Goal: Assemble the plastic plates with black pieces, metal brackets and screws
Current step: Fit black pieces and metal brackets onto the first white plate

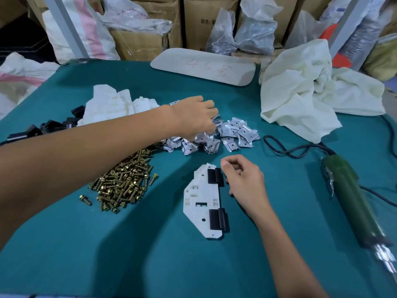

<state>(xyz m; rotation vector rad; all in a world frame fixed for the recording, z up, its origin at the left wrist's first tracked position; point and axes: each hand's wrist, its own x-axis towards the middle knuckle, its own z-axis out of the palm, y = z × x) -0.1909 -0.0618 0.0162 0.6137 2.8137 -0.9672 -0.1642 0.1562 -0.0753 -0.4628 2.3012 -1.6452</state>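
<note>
A white plastic plate (199, 203) lies on the green table in front of me, with two black pieces (217, 218) fitted along its right edge. My right hand (245, 181) hovers just right of the plate's upper black piece, fingers loosely curled and holding nothing. My left hand (196, 117) reaches across into the heap of metal brackets (234, 134), its fingers curled down into them; its grip is hidden. Brass screws (124, 183) lie heaped at the left. Spare white plates (116, 104) and loose black pieces (51, 125) sit at the far left.
A green electric screwdriver (352, 201) lies at the right with its black cable (285, 149) looping behind. A crumpled cream cloth (305, 93) and a pale foam board (204, 67) sit at the back. Cartons and plastic bags stand beyond the table.
</note>
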